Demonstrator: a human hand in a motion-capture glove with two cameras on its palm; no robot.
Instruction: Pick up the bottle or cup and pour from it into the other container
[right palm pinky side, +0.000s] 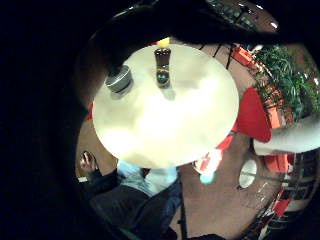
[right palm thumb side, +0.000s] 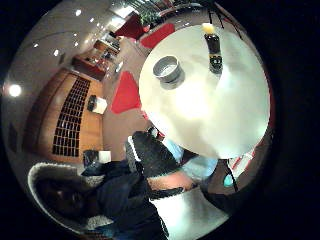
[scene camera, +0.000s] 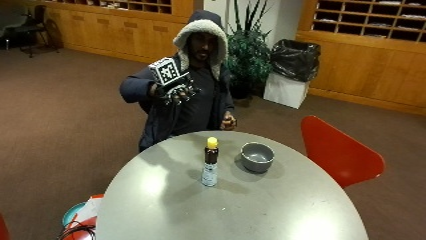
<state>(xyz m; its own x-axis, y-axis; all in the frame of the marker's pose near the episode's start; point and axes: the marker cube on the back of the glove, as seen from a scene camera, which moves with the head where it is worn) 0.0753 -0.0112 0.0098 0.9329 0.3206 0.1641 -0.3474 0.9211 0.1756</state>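
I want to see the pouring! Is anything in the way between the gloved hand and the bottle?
No. The gloved right hand is raised in the air above the table's far edge, holding nothing. The bottle stands upright beside the bowl, with only bare tabletop around them.

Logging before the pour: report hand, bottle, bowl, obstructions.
Gloved right hand raised above the table, empty, fingers loosely curled. Bottle upright, yellow cap on, untouched. Bowl beside it, apart. Nothing between hand and bottle.
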